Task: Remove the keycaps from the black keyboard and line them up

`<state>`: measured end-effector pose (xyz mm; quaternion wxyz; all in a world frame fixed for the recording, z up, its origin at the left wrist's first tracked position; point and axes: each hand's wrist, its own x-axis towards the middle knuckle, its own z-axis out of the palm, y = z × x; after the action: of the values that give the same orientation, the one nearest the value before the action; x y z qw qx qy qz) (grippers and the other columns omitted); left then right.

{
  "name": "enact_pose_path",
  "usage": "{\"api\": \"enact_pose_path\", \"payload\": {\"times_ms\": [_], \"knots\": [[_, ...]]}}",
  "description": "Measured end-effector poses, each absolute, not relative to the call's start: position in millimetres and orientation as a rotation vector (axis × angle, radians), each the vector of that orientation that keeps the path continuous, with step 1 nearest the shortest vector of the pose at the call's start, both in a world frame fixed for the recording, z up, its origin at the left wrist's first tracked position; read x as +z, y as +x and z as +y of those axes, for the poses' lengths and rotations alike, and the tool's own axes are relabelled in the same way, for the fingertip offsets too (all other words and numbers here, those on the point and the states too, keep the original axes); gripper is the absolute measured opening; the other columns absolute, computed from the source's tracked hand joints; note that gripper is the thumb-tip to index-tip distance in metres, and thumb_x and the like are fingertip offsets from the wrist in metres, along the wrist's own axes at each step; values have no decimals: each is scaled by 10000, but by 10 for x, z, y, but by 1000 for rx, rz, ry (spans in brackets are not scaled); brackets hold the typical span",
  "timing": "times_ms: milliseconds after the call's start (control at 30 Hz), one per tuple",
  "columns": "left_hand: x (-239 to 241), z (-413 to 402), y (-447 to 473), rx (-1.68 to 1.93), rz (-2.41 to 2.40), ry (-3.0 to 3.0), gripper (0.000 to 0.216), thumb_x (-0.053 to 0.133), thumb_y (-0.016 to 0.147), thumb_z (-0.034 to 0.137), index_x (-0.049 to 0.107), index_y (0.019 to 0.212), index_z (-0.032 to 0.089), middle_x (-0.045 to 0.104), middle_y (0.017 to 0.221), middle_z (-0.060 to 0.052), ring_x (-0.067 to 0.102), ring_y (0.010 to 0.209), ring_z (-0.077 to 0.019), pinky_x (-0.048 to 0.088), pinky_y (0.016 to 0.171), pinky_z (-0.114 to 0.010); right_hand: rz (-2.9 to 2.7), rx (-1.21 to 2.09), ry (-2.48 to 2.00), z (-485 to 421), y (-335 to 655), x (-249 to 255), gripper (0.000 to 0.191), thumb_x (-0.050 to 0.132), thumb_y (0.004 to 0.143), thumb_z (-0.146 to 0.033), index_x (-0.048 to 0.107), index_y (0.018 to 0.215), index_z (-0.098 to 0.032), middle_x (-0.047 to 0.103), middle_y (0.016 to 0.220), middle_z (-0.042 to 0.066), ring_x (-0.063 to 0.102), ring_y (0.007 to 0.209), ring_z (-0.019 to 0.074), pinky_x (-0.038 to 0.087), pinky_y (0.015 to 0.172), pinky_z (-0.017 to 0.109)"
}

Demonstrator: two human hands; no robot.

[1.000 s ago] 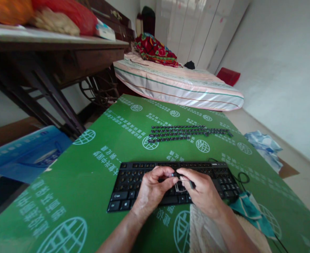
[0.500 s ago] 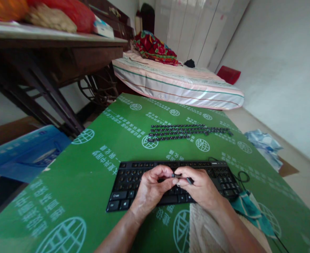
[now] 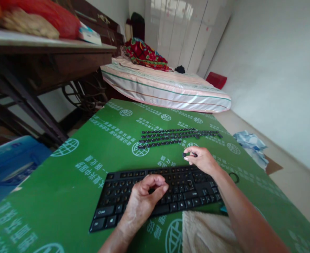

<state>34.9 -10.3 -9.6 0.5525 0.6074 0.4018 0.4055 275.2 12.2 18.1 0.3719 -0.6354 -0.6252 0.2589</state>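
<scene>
A black keyboard (image 3: 192, 194) lies on the green table, many of its upper keys stripped of their caps while several lower keys keep theirs. Over its middle my left hand (image 3: 148, 193) hovers, thumb and fingertips brought together with nothing visible between them. Beyond the keyboard's back edge, my right hand (image 3: 201, 160) pinches a small black keycap (image 3: 184, 154) at its fingertips. A dark piece (image 3: 195, 154), perhaps a tool's handle, also shows among those fingers. Rows of removed keycaps (image 3: 161, 143) lie farther back on the table.
A beige cloth (image 3: 205, 230) lies at the table's front, under my right forearm. The keyboard's cable (image 3: 234, 177) loops at the right. Left of the green table (image 3: 73, 182) are a blue box (image 3: 18, 165) and a dark wooden desk (image 3: 65, 65). A bed (image 3: 168, 91) stands beyond.
My hands have parted. The right one has moved forward, away from me, towards the rows, carrying the keycap; the left stays over the keyboard. The view has turned slightly right.
</scene>
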Motion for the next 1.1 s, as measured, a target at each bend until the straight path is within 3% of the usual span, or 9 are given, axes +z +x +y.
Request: {"api": "enact_pose_path", "payload": {"times_ms": [400, 633, 1100], "knots": [[-85, -79, 323, 950, 995, 1620, 72, 656, 702, 241, 649, 708, 169, 633, 690, -13, 600, 664, -150, 494, 649, -248, -1490, 669, -1777, 721, 3250, -108, 194, 670, 637, -271, 658, 777, -136, 505, 433, -62, 463, 390, 84, 351, 441, 199], [-132, -70, 314, 951, 987, 1683, 76, 637, 729, 252, 647, 718, 178, 628, 690, -12, 601, 666, -149, 489, 628, -238, -1522, 692, -1845, 954, 3335, -234, 189, 657, 659, -190, 685, 842, -151, 484, 413, -80, 437, 371, 72, 310, 425, 183], [-96, -83, 299, 930, 970, 1765, 49, 633, 743, 231, 638, 726, 185, 627, 699, -5, 613, 671, -142, 492, 626, -222, -1565, 681, -1886, 1141, 3379, -318, 257, 652, 679, -204, 688, 929, -155, 510, 484, -72, 430, 399, 69, 335, 447, 194]]}}
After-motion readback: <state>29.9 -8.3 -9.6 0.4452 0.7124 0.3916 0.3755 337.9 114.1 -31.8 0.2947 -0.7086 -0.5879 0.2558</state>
